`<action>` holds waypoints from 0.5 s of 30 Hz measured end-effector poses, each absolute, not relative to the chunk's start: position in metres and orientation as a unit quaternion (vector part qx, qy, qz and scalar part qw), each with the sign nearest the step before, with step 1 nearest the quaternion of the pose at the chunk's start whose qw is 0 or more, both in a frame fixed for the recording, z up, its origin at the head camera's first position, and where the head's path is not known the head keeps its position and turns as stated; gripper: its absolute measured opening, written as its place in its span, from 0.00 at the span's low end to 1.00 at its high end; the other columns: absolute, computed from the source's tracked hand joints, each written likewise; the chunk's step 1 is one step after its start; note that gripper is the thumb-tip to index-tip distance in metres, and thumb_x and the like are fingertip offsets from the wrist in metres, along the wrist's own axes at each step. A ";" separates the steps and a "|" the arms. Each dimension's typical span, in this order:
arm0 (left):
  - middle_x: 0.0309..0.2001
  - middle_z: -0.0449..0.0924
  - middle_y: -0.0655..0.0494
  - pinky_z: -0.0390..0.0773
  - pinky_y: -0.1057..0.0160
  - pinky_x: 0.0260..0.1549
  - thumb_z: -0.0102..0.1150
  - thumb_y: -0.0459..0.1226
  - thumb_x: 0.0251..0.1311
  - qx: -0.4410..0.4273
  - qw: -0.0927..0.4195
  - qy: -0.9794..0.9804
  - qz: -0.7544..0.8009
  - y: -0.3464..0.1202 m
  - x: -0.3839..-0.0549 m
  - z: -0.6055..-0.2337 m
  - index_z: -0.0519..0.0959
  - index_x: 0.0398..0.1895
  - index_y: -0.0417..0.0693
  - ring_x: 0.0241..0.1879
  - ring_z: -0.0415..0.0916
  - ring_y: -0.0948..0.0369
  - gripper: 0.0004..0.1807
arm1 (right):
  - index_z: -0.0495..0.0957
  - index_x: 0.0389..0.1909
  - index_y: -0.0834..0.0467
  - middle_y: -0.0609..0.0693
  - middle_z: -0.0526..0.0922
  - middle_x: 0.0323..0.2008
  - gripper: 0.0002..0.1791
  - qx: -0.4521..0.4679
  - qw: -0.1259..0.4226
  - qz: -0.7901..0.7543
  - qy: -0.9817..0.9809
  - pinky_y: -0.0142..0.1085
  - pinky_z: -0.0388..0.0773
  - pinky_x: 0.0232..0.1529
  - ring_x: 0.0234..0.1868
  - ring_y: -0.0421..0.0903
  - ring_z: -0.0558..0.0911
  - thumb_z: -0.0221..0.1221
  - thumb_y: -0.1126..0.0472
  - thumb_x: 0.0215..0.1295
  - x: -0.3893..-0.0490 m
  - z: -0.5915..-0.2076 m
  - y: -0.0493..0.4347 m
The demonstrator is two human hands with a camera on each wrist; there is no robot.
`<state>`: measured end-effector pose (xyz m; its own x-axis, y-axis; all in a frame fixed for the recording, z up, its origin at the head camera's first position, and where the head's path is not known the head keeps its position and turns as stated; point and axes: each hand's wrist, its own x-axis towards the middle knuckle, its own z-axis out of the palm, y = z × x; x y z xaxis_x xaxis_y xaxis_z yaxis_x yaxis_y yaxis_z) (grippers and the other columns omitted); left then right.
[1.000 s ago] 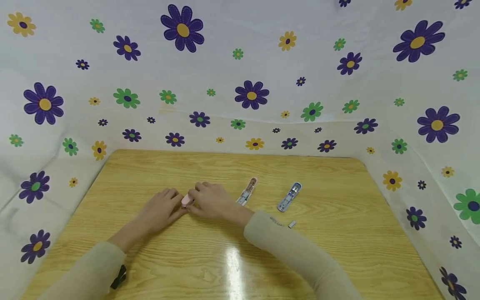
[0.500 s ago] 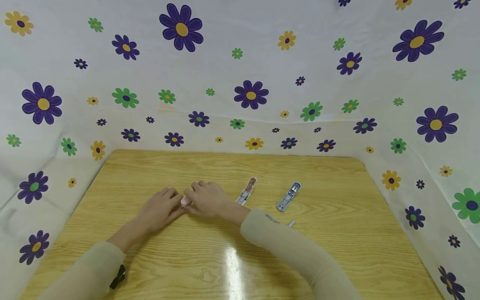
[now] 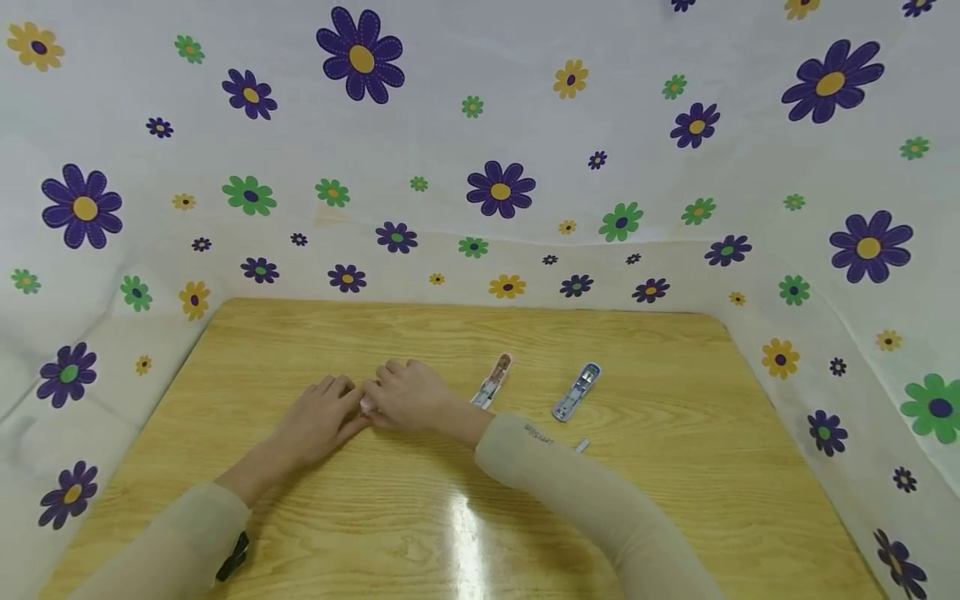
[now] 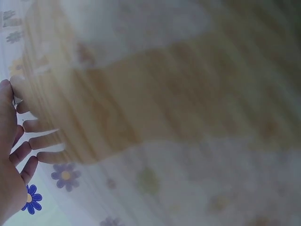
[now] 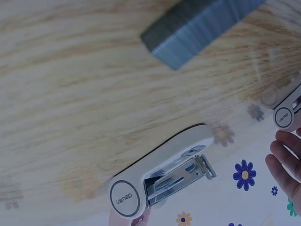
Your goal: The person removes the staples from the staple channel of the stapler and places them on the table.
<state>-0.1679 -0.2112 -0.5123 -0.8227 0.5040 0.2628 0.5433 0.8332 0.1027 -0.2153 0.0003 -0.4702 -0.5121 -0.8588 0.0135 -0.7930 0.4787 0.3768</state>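
Note:
In the head view my left hand (image 3: 322,419) and right hand (image 3: 412,398) meet left of the table's middle. Between them is a small pink stapler (image 3: 367,404), mostly covered by fingers. My right hand grips it from the right, while the left thumb and fingertips hold its left end. The right wrist view shows the held stapler's round logo end (image 5: 283,117) beside the right fingers (image 5: 285,157). The left fingers (image 4: 29,143) appear at the edge of the left wrist view; the stapler cannot be made out there.
An open pink-and-white stapler (image 3: 492,382) lies right of my hands, partly behind the right wrist. Farther right lies an open blue stapler (image 3: 577,392). A strip of staples (image 3: 582,446) sits beside my right sleeve. A flower-patterned cloth (image 3: 442,125) surrounds the wooden table (image 3: 360,525).
My right hand has shifted slightly left, and its fingers cover more of the pink stapler. The left hand stays almost still. The other staplers have not moved on the table.

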 end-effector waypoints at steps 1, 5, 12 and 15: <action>0.46 0.78 0.50 0.78 0.52 0.41 0.66 0.50 0.70 -0.276 0.116 -0.950 -0.085 -0.211 -0.168 -0.512 0.81 0.56 0.48 0.44 0.74 0.53 0.19 | 0.76 0.58 0.45 0.41 0.84 0.46 0.26 0.485 0.102 -0.166 -0.853 0.31 0.82 0.40 0.45 0.39 0.82 0.41 0.33 0.82 -0.216 -0.471 0.000; 0.45 0.79 0.50 0.79 0.51 0.40 0.67 0.49 0.70 -0.281 0.128 -0.947 -0.085 -0.211 -0.167 -0.514 0.81 0.53 0.48 0.43 0.75 0.53 0.18 | 0.76 0.57 0.45 0.41 0.83 0.45 0.26 0.493 0.108 -0.177 -0.845 0.31 0.82 0.40 0.43 0.39 0.82 0.39 0.34 0.83 -0.217 -0.473 -0.001; 0.47 0.80 0.49 0.81 0.47 0.42 0.67 0.49 0.70 -0.274 0.116 -0.950 -0.090 -0.210 -0.167 -0.514 0.81 0.53 0.48 0.46 0.77 0.51 0.18 | 0.77 0.55 0.46 0.40 0.85 0.42 0.24 0.509 0.157 -0.208 -0.820 0.30 0.81 0.36 0.39 0.38 0.81 0.39 0.36 0.83 -0.216 -0.473 -0.003; 0.48 0.80 0.48 0.81 0.45 0.45 0.67 0.49 0.70 -0.264 0.105 -0.955 -0.089 -0.211 -0.169 -0.514 0.81 0.53 0.48 0.48 0.78 0.49 0.18 | 0.78 0.50 0.46 0.40 0.86 0.40 0.23 0.520 0.183 -0.218 -0.806 0.29 0.81 0.34 0.37 0.38 0.81 0.41 0.36 0.83 -0.216 -0.473 -0.004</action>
